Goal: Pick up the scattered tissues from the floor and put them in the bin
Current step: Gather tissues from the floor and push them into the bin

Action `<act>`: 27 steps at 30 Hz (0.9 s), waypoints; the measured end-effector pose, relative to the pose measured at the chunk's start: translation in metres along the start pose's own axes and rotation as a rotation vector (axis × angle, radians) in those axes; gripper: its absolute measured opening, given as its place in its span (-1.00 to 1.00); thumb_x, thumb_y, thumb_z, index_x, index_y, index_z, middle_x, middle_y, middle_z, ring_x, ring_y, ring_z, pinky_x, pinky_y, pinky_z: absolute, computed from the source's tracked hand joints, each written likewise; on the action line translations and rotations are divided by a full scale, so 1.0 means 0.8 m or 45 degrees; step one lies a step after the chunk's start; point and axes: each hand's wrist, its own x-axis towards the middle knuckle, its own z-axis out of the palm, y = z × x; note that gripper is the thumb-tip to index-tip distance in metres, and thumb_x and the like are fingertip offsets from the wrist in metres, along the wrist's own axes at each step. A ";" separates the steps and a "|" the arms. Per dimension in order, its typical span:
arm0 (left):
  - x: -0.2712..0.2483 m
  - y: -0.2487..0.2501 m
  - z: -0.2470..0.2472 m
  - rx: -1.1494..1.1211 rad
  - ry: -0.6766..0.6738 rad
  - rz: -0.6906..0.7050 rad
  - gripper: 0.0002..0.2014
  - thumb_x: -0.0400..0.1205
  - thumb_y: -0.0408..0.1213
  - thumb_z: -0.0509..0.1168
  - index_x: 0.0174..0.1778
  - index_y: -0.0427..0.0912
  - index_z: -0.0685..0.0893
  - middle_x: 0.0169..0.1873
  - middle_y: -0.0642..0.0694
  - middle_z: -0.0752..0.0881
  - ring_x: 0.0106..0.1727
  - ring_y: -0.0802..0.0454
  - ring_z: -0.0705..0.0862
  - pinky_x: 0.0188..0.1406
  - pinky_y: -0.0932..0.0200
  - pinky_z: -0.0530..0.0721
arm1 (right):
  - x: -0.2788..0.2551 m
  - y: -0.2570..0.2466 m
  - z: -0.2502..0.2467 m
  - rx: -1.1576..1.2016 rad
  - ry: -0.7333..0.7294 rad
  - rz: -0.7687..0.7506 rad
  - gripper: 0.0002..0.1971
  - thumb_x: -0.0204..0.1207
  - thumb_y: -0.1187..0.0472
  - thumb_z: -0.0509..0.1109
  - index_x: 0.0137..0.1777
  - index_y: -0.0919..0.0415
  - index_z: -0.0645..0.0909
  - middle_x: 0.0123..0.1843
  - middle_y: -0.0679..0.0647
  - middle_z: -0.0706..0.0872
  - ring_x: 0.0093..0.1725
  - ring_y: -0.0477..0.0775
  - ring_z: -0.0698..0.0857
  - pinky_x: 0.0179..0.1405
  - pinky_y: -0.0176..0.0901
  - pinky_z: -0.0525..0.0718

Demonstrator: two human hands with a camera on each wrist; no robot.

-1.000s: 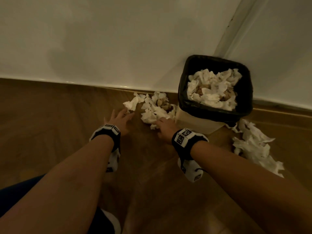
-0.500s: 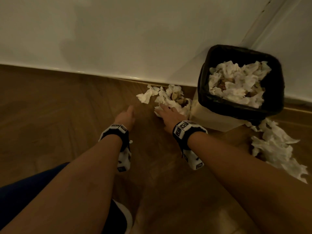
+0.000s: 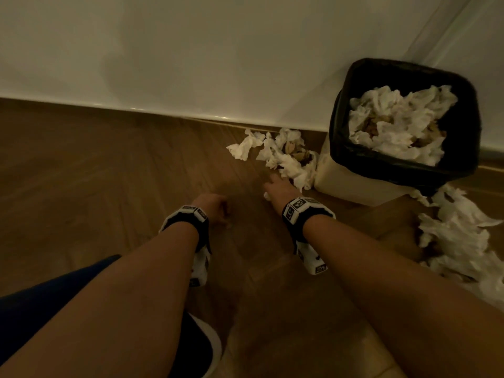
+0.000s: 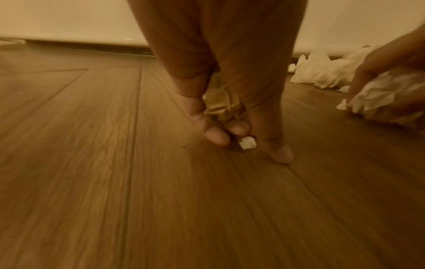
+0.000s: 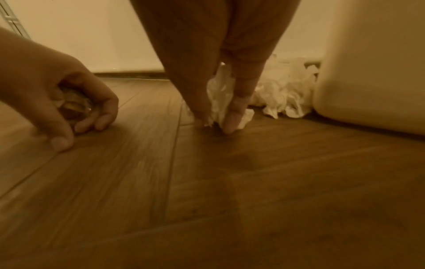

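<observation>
As we crouched beside the bin point(image 3: 403, 170), our left hand point(image 3: 211, 207) curled around brownish scraps point(image 4: 217, 102) while our right hand point(image 3: 279, 188) pinched a white tissue point(image 5: 219, 102) — loose tissues point(image 3: 283, 156) lay just beyond, against the bin.

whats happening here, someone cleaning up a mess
Yes. A person is crouched over a wooden floor, gathering crumpled tissues. The right hand pinches a white tissue at floor level, beside a pile left of the bin. The left hand is curled round a brownish scrap. The bin already holds many tissues, and another pile lies to its right.
</observation>
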 end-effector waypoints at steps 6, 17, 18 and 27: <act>-0.008 -0.007 0.005 -0.084 0.060 -0.034 -0.60 0.40 -0.33 0.54 0.13 -0.19 0.63 -0.01 -0.10 0.68 -0.07 0.01 0.64 -0.14 0.23 0.52 | -0.011 0.008 0.006 0.124 0.030 0.082 -0.68 0.65 0.32 0.16 0.37 0.30 0.45 0.55 0.29 0.23 0.46 0.35 0.36 0.42 0.09 0.38; -0.027 -0.008 0.006 0.140 0.172 -0.033 -0.76 0.63 -0.20 0.30 0.19 -0.12 0.68 0.12 -0.11 0.72 0.17 -0.05 0.66 0.15 0.13 0.62 | -0.037 -0.013 0.008 0.360 0.129 0.111 -0.74 0.61 0.30 0.21 0.25 0.30 0.57 0.33 0.27 0.52 0.29 0.27 0.54 0.25 -0.09 0.46; -0.029 -0.006 0.006 0.156 0.163 -0.032 -0.76 0.64 -0.20 0.28 0.20 -0.12 0.68 0.14 -0.11 0.71 0.18 -0.06 0.66 0.17 0.10 0.63 | -0.039 -0.015 0.007 0.388 0.127 0.121 -0.74 0.61 0.30 0.21 0.25 0.30 0.58 0.32 0.27 0.53 0.28 0.27 0.55 0.22 -0.10 0.48; -0.042 0.030 -0.010 0.083 0.179 -0.157 -0.73 0.70 -0.29 0.11 0.05 -0.39 0.65 -0.06 -0.28 0.65 0.05 -0.19 0.67 0.04 0.03 0.60 | -0.065 -0.021 -0.018 0.790 0.144 0.285 -0.63 0.61 -0.09 0.19 0.04 0.20 0.66 0.01 0.10 0.70 0.16 0.24 0.64 0.00 -0.12 0.57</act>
